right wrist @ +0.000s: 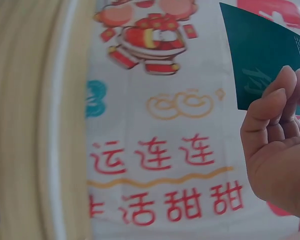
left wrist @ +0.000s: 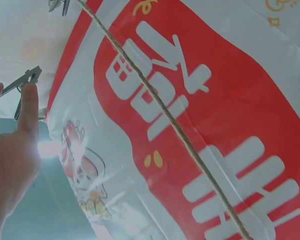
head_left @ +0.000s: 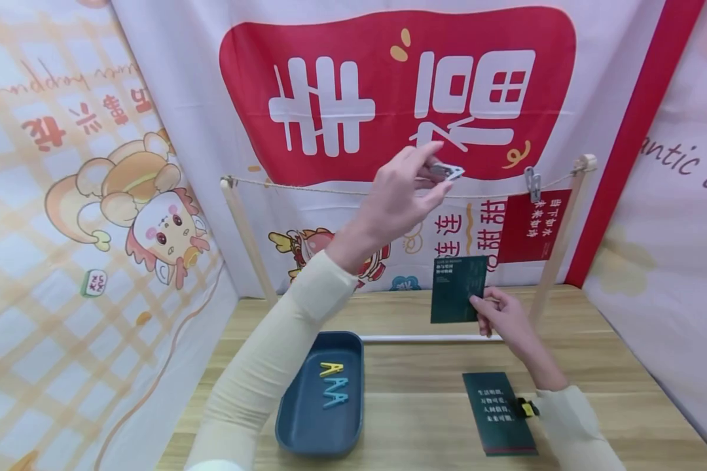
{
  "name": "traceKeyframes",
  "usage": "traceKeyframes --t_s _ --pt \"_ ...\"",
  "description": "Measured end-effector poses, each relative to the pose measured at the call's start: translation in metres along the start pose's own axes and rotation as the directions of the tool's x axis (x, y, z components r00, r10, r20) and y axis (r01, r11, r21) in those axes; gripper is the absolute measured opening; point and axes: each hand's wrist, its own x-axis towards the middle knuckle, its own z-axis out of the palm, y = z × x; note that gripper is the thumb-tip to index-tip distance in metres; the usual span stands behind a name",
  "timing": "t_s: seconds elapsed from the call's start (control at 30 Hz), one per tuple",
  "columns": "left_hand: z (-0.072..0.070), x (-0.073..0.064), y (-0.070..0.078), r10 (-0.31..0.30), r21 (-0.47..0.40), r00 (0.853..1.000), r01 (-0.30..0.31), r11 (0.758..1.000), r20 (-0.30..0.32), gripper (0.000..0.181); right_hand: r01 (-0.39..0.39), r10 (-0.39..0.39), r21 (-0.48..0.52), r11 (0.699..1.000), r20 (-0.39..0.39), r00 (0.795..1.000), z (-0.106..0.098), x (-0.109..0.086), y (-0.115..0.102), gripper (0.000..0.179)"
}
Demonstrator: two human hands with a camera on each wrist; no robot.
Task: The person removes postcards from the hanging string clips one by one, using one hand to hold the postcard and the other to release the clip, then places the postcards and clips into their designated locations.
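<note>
Two hands share the work: the left hand (head_left: 397,191) pinches a grey clothespin (head_left: 446,171) between thumb and forefinger above the twine line (left wrist: 162,105), while the right hand (head_left: 503,316) grips a dark green card (head_left: 458,288) by its lower right side, thumb on the near face. The card is in the air below the line, not clipped; whether the clothespin's mouth is spread cannot be told.

To hang it well, the right hand would best raise the card until its top edge meets the twine, keeping that edge level and the fingers low, clear of the biting spot. Squeezing the clothespin wide before lowering it over twine and card together should stop it nudging the card askew. A bite near the middle of the top edge would probably keep the card from tilting.

Some gap from the red card (head_left: 521,239), which hangs under another grey clip (head_left: 533,185) by the right post (head_left: 556,255), seems wise. The right hand should let go only after a gentle tug shows the grip holds.
</note>
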Motion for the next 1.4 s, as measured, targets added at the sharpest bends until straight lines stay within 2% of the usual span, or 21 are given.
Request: traceKeyframes --t_s 0.17,0.43,0.6,0.7,0.9,1.13,1.4 --pt "-0.022 -0.034 -0.008 -0.061 -0.037 0.998 0.061 0.997 -0.003 0.052 -0.035 0.035 -0.011 0.999 0.001 0.999 -0.010 -0.012 0.017 0.037" --pt "-0.043 -0.089 -0.027 -0.133 -0.043 0.988 0.130 0.991 -0.082 0.042 -0.100 0.106 -0.122 0.987 0.042 0.993 -0.018 -0.028 0.043 0.046" --pt "-0.048 -0.111 -0.034 -0.139 -0.028 0.989 0.137 0.990 -0.056 0.039 -0.166 0.181 -0.162 0.973 0.081 0.980 -0.012 -0.037 0.062 0.048" --pt "-0.050 -0.123 -0.039 -0.167 -0.047 0.985 0.165 0.985 -0.034 0.039 -0.166 0.180 -0.150 0.975 0.081 0.980 -0.010 -0.040 0.070 0.046" --pt "-0.058 -0.143 -0.050 -0.265 -0.056 0.964 0.263 0.963 -0.032 0.035 -0.145 0.157 -0.125 0.982 0.096 0.983 -0.011 -0.041 0.081 0.047" --pt "-0.063 -0.171 -0.060 -0.365 -0.069 0.931 0.366 0.928 0.024 0.035 -0.200 0.216 -0.136 0.970 0.118 0.969 -0.013 -0.048 0.091 0.047" --pt "-0.066 -0.191 -0.064 -0.446 -0.029 0.890 0.450 0.892 0.090 0.035 -0.217 0.245 -0.179 0.960 0.151 0.958 -0.019 -0.054 0.095 0.047"
